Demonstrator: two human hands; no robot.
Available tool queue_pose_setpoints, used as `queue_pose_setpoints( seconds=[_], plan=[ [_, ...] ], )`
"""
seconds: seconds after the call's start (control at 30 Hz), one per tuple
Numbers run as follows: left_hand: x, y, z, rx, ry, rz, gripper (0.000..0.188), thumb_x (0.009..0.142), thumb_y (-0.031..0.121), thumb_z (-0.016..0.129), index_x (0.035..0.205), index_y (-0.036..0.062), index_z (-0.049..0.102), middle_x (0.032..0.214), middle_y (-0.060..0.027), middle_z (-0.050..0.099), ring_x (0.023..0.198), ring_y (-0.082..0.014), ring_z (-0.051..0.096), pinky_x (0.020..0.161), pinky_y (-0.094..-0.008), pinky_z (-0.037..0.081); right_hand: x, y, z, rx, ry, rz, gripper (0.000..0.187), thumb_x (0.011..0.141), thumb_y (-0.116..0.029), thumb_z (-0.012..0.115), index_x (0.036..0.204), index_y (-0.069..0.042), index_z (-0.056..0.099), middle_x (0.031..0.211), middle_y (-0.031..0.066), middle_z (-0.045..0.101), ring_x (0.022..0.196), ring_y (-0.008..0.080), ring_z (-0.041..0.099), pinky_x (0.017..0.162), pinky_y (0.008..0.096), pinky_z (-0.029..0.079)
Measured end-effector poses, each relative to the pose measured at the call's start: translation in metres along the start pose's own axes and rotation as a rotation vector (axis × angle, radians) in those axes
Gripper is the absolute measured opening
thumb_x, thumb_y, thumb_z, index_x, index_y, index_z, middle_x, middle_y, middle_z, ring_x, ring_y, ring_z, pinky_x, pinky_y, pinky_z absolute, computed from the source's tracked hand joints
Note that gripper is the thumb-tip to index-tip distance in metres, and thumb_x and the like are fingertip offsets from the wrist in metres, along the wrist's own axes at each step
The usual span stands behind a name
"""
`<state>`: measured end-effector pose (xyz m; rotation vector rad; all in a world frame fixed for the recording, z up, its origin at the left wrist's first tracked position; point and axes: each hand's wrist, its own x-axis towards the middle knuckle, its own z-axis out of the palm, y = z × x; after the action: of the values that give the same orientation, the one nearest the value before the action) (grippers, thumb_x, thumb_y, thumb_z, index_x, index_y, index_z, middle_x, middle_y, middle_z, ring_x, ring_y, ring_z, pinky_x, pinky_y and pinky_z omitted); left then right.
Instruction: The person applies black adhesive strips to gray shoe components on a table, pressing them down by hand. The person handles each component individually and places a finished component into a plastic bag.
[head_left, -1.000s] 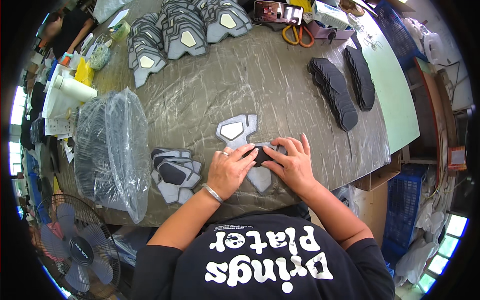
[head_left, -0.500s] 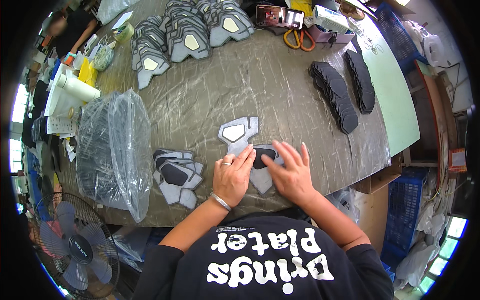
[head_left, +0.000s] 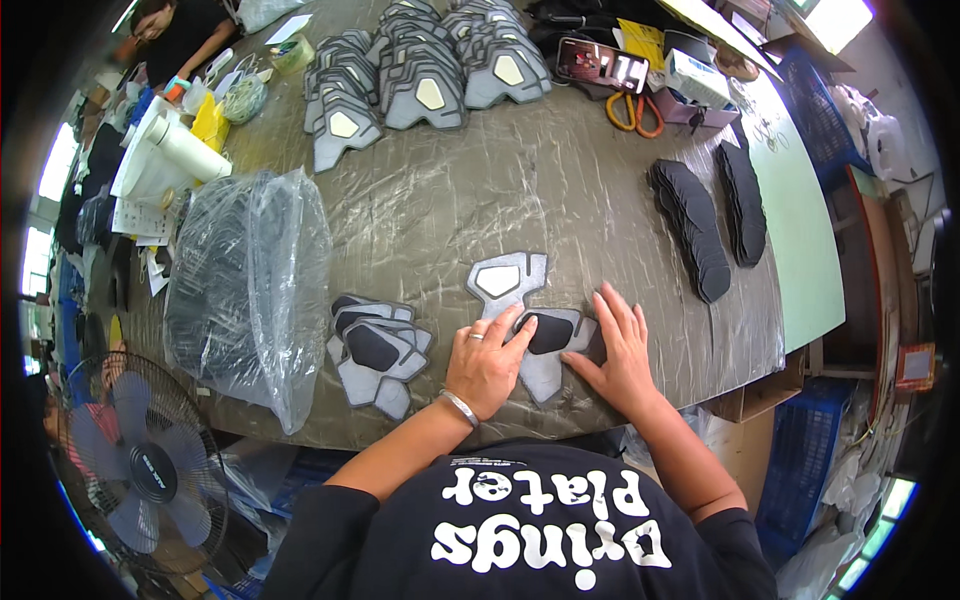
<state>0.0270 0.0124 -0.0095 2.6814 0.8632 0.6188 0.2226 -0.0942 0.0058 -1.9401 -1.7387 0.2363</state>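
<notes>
A grey cut-out piece (head_left: 541, 378) with a dark edge lies flat in front of me, a black patch (head_left: 545, 335) on its upper part. My left hand (head_left: 487, 368) rests at its left side, fingers stretched out, with a fingertip on the patch's left edge. At the piece's right edge lies my right hand (head_left: 620, 360), fingers spread and the thumb touching the grey material. Just above, a similar grey piece with a cream patch (head_left: 497, 281) is partly hidden by my left fingers. A small stack of black-patched pieces (head_left: 373, 350) sits to the left.
Stacks of cream-patched pieces (head_left: 420, 75) stand at the back. Black patches (head_left: 692, 230) are piled in two rows at the right. A clear plastic bag (head_left: 245, 290) fills the left side. Scissors (head_left: 634, 114) and a phone (head_left: 600, 66) lie far back; a fan (head_left: 150, 470) stands lower left.
My right hand has come off the black patch to the piece's right edge. A left fingertip has moved onto the patch. The head view has shifted; a person at far left shows more.
</notes>
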Motion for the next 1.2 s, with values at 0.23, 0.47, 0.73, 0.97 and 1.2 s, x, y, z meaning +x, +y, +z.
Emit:
queue_pose_setpoints(
  seconds=[0.23,0.47,0.73,0.97,1.2],
  plan=[
    [-0.002,-0.001,-0.022,-0.323,0.176,-0.112,0.058,0.088,0.015,0.072,0.14,0.0011,0.049,0.133,-0.0124,0.058,0.113,-0.0245,0.059,0.098,-0.0379,0.045,0.02,-0.012,-0.012,0.41,-0.207,0.322,0.041,0.075,-0.012,0.082,0.107,-0.004,0.058,0.108,0.0144,0.065,0.11,0.0338,0.06,0.1,0.043,0.045],
    [-0.045,-0.034,-0.091,-0.905,0.177,-0.597,0.039,0.093,0.003,0.062,0.131,-0.0033,0.057,0.122,-0.0128,0.066,0.109,-0.0163,0.062,0.092,-0.0287,0.05,0.066,-0.039,0.011,0.325,-0.116,-0.13,0.06,0.088,-0.023,0.071,0.141,-0.008,0.047,0.141,0.0171,0.049,0.131,0.0337,0.045,0.11,0.0455,0.035],
    [-0.057,-0.06,-0.096,0.265,0.231,-0.327,0.049,0.083,0.014,0.07,0.129,0.0029,0.06,0.129,-0.0176,0.055,0.117,-0.0381,0.049,0.101,-0.0499,0.037,0.086,-0.012,0.047,-0.088,-0.231,-0.215,0.068,0.09,-0.042,0.063,0.146,-0.008,0.042,0.154,0.0108,0.04,0.144,0.0289,0.034,0.117,0.0536,0.023],
    [-0.018,-0.004,-0.059,-0.204,0.053,-0.062,0.049,0.082,0.012,0.07,0.128,0.0018,0.059,0.134,-0.0173,0.055,0.128,-0.0366,0.049,0.107,-0.0462,0.037,0.027,0.023,-0.013,0.066,0.156,-0.025,0.048,0.084,-0.028,0.072,0.125,-0.005,0.061,0.133,0.0141,0.059,0.123,0.033,0.055,0.105,0.0482,0.041],
    [0.098,0.038,0.005,-0.311,-0.1,0.292,0.049,0.085,0.015,0.067,0.131,0.0027,0.056,0.137,-0.0139,0.055,0.129,-0.0313,0.05,0.106,-0.0416,0.039,0.089,0.127,-0.082,-0.242,0.52,0.443,0.026,0.079,-0.023,0.076,0.097,-0.005,0.071,0.103,0.013,0.065,0.098,0.0321,0.063,0.084,0.0399,0.051]
  ],
)
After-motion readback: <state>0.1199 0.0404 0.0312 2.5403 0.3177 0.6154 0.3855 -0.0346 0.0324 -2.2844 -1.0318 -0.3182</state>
